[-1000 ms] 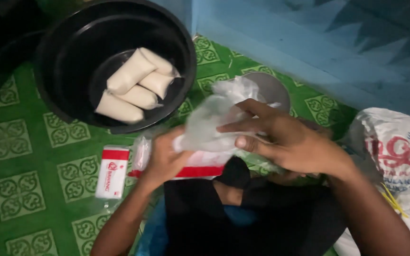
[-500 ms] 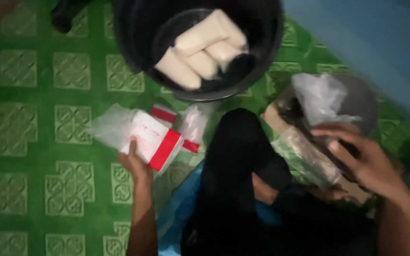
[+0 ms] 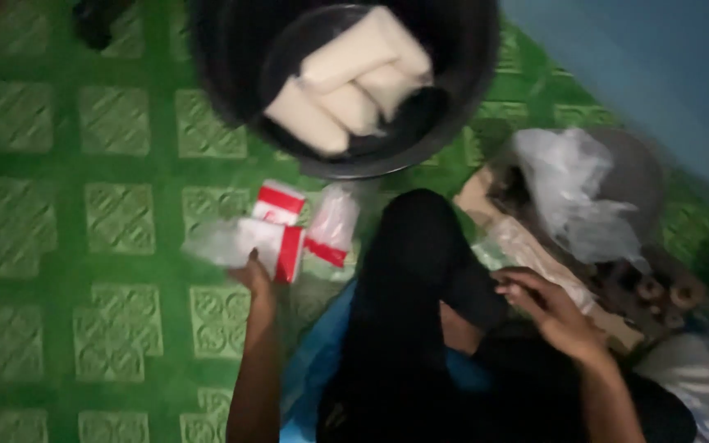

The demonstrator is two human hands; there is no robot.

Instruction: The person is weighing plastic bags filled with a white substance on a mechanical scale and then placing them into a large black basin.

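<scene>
My left hand [image 3: 252, 275] reaches out over the green patterned mat and grips a clear plastic packet with a red and white label [image 3: 244, 244]. Two more red and white packets [image 3: 281, 203] [image 3: 331, 223] lie on the mat just beyond it. My right hand [image 3: 539, 308] rests by my dark-trousered knee [image 3: 420, 246], fingers loosely curled, with nothing visible in it. Right of that hand a crumpled clear plastic bag [image 3: 572, 193] sits in a grey bowl [image 3: 638, 176].
A large black tub [image 3: 231, 90] at the top holds several pale wrapped blocks [image 3: 354, 78]. A cardboard piece with small round items [image 3: 658, 291] lies at the right. A blue surface [image 3: 642, 57] borders the green mat [image 3: 59, 246].
The view has swung left. My left hand has carried the labelled packet further out over the mat. My right hand has let go of the clear bag and dropped beside my knee.
</scene>
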